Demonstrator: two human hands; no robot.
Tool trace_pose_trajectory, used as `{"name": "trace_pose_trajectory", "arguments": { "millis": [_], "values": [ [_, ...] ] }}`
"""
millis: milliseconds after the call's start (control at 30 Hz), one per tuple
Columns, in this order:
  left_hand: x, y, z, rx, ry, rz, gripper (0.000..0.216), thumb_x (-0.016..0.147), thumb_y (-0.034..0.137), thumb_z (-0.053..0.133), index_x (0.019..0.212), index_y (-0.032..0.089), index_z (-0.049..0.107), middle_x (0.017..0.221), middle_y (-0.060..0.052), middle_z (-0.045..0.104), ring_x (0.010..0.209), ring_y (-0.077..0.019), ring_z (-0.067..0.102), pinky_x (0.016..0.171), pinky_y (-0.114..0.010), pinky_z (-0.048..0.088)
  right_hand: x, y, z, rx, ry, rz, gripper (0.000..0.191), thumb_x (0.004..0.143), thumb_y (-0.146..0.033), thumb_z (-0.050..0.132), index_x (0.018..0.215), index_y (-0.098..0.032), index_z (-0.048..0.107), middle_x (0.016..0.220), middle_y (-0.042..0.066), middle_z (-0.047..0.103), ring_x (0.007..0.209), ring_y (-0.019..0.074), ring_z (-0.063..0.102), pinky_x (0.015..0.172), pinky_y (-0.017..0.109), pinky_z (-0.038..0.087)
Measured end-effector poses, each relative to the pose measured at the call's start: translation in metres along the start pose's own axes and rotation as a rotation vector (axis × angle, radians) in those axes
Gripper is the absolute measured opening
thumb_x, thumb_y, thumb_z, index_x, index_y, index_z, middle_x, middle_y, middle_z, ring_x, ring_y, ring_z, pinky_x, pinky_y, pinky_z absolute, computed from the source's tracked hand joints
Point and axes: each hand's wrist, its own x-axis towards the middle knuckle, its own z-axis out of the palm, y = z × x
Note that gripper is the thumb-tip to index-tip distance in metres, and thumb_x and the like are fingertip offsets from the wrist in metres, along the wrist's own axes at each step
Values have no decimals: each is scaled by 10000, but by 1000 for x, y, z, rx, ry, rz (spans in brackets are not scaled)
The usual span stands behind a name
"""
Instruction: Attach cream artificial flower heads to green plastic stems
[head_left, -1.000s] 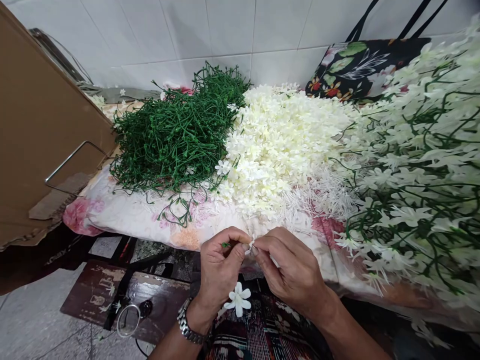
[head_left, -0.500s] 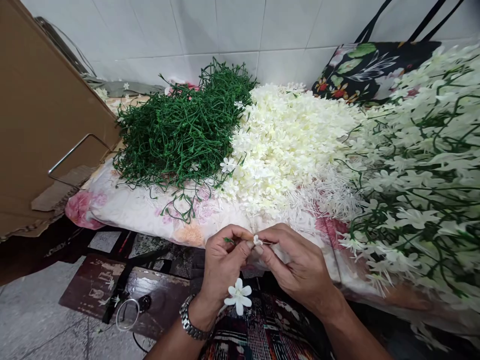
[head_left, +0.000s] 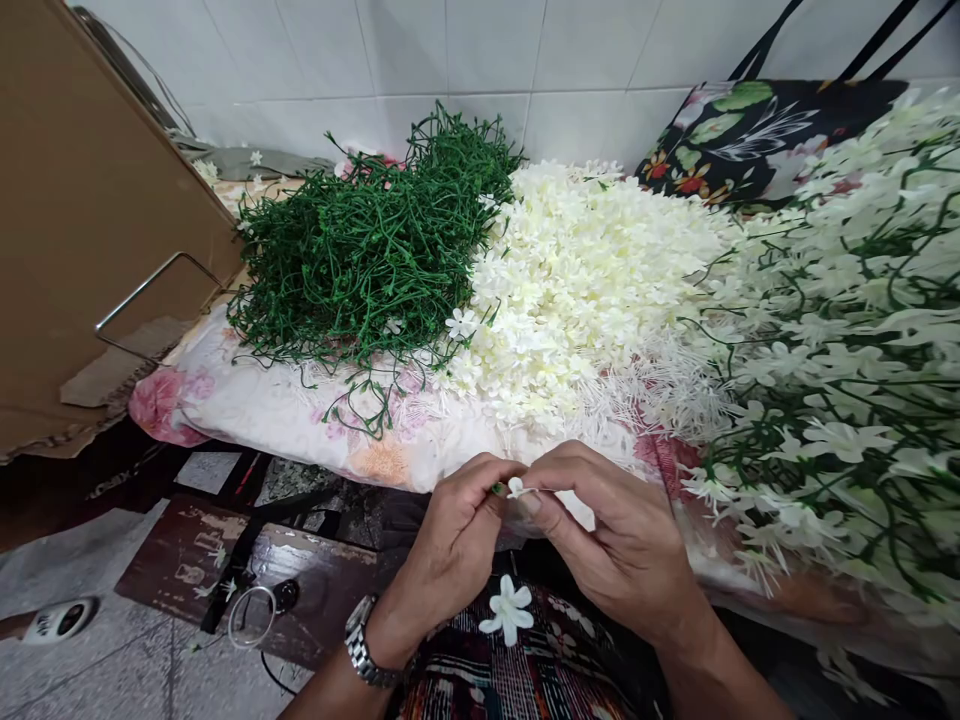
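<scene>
My left hand is closed in a pinch, a bit of green artificial stem showing between thumb and forefinger. Against it, my right hand pinches a small white artificial flower with thumb and forefinger. The fingertips of both hands nearly meet. An open white flower hangs below them over my patterned clothing; whether it joins the held stem is hidden. Beyond my hands lie a heap of green stems and a pile of loose white flowers.
White flowers on green stems are heaped at the right. A black floral bag leans by the tiled wall. A cardboard box stands left, above a dark wooden board with a clear ring. Someone's foot in a sandal shows lower left.
My hands have drawn closer together, the left moving right toward the small flower. The hanging flower has swung right. A sandalled foot has come into view at lower left.
</scene>
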Motion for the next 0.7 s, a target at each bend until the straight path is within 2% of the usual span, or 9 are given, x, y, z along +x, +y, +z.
{"name": "trace_pose_trajectory", "arguments": {
  "millis": [133,200,300,433,567,700],
  "values": [
    [-1,4,-1,73,-74,69,289,849,89,390,909,191,654,779,-27,582,744,-162,520,655,-242,394,-2,3,3,-109,-1,-43,114,827,-70,506,846,-150,585,743,34,579,686,120,562,606,246,483],
    [-2,3,-1,54,-90,35,276,866,122,398,994,198,630,860,-38,612,791,-169,538,698,-251,409,-4,6,3,-144,14,-51,115,827,-66,502,832,-151,580,733,32,575,675,117,556,605,245,479],
    [-5,-5,1,-77,-22,-51,230,882,208,429,1065,195,569,884,-42,621,784,-163,551,704,-252,427,-6,10,2,-146,17,-41,114,831,-69,498,809,-156,569,720,30,571,648,113,546,579,237,468],
    [-5,-14,6,-192,64,-112,147,883,280,451,861,170,546,741,-17,565,641,-119,491,588,-214,409,-6,13,4,-121,27,-20,102,837,-89,496,816,-159,567,695,26,573,624,113,546,548,232,463],
    [-1,-11,9,-247,131,-96,151,825,294,537,750,163,534,853,-46,581,648,-112,491,568,-209,410,-7,14,7,-110,42,5,85,835,-103,507,802,-156,566,679,19,565,606,108,537,543,230,461],
    [1,-6,9,-274,187,-106,158,764,285,601,681,161,550,607,21,511,511,-83,417,490,-189,364,-10,13,10,-118,91,-13,88,832,-93,516,797,-166,551,660,10,565,596,106,532,532,222,452]
  ]
}}
